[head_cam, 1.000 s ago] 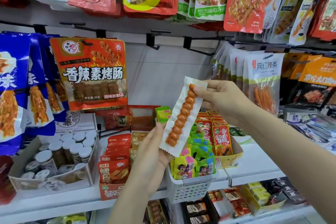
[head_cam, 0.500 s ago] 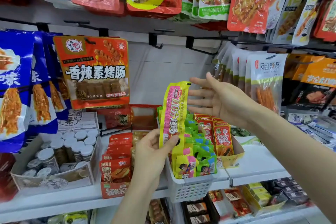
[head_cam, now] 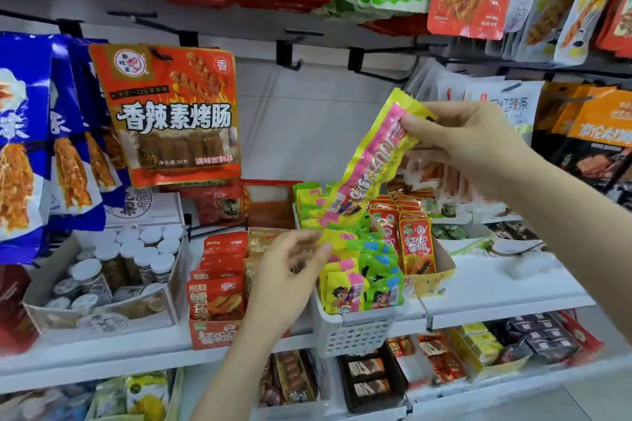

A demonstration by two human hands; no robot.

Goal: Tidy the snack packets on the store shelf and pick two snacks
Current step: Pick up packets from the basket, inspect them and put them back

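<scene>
Snack packet (head_cam: pixel 372 161) hangs tilted below right hand's (head_cam: pixel 472 147) pinching grip.

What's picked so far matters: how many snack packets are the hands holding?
1: the long yellow-pink packet, pinched at its top by the right hand; the left hand visibly holds none.

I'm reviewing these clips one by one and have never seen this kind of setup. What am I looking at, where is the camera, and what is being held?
No machine here: a person's two bare hands, filmed by a camera worn on the head, looking forward and down at store shelves. The right hand pinches the top of a long yellow-and-pink snack packet, which hangs tilted above a white basket full of similar small packets. The left hand hovers by the basket, fingers loosely curled, holding nothing clearly visible. A red hanging packet and a box of jars sit to the left.
</scene>
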